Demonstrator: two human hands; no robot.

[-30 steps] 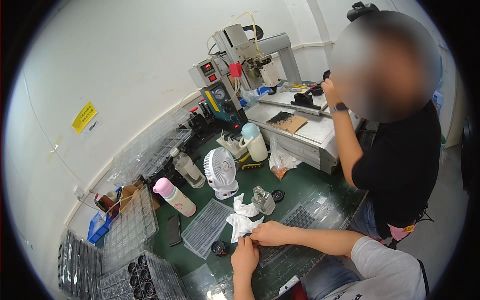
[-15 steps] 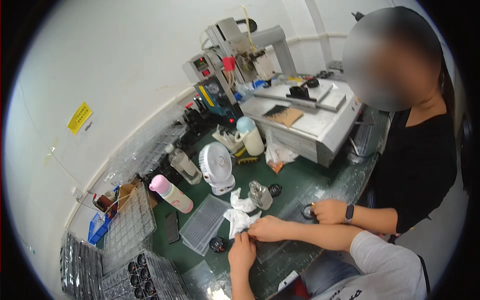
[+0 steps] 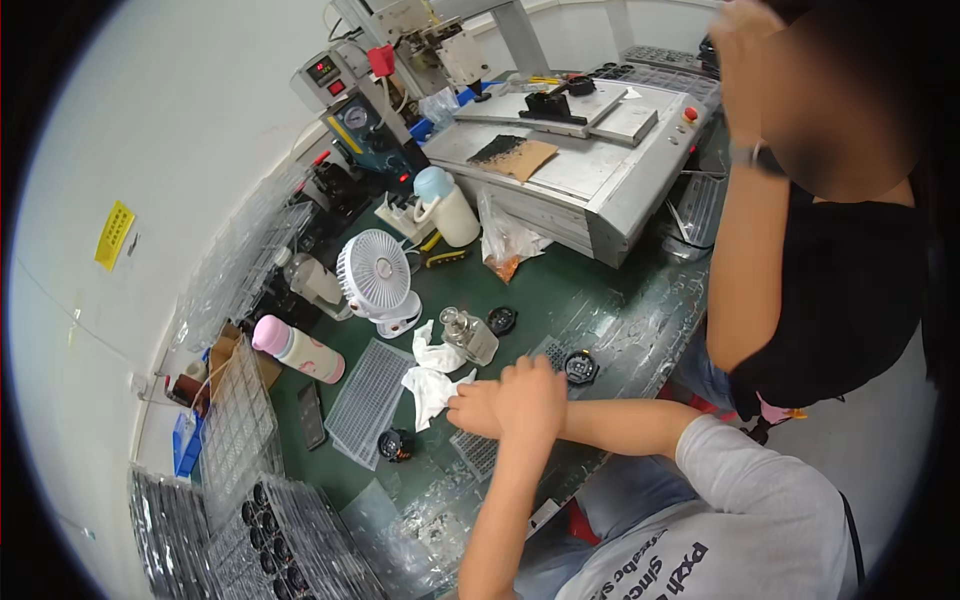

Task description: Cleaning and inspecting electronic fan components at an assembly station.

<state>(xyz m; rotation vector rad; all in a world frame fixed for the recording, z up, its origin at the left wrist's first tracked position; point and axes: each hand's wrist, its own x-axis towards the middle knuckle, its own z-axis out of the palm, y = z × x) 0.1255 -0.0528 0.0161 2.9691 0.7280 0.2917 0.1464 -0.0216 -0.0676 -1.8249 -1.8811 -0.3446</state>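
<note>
My right hand [image 3: 474,410] reaches in from the right across the green table [image 3: 560,300], and its fingers meet the edge of a crumpled white tissue [image 3: 430,385]. My left hand [image 3: 532,396] comes up from the lower edge and lies curled over my right wrist, with its back toward me. What is under it is hidden. A small glass bottle [image 3: 468,335] stands just behind the tissue. A black round part [image 3: 581,366] lies right of my hands, and another [image 3: 395,445] lies to their left.
A white desk fan [image 3: 378,275], a pink bottle [image 3: 295,350], a clear grid tray [image 3: 368,400] and a phone [image 3: 312,415] are to the left. Stacked trays [image 3: 260,520] fill the lower left. A grey machine [image 3: 590,150] stands behind. A co-worker's raised arm [image 3: 745,250] is at right.
My left hand has slid up over my right wrist. The co-worker's hand has left the table and risen to head height. The view has shifted closer to the bench.
</note>
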